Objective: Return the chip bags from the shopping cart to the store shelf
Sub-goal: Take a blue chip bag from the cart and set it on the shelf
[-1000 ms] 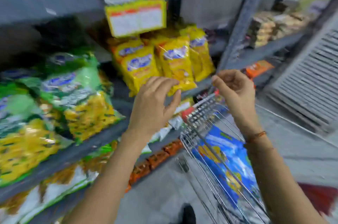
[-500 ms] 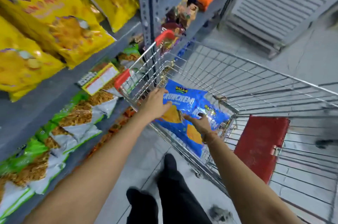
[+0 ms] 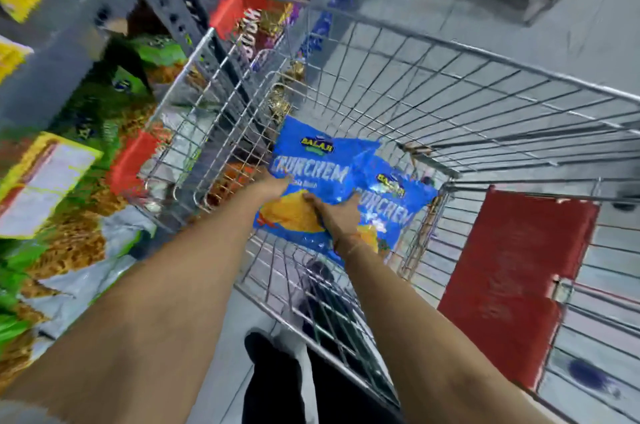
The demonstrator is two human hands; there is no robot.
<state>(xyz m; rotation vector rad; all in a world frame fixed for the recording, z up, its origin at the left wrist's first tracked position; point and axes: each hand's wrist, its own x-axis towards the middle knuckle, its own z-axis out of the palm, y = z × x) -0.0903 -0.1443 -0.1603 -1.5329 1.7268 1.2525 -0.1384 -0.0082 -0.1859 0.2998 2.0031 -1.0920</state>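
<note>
Both hands down inside the shopping cart (image 3: 450, 84): left hand (image 3: 277, 183) curled on the left edge of the upper blue chip bag (image 3: 311, 181), right hand (image 3: 334, 212) pressed flat across its front, grip unclear. Second blue chip bag (image 3: 398, 202) tucked partly beneath, both on the wire floor. Likely risks: slick film slipping free, or a snag on the wires. Store shelf (image 3: 69, 53) close on the left.

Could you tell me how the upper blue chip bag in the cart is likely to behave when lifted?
The blue chip bag looks puffed and glossy, so probably light and slippery. Its film seems thin, so it may sag and crinkle between the left hand and right hand. The chips inside likely crush if squeezed hard.
</note>
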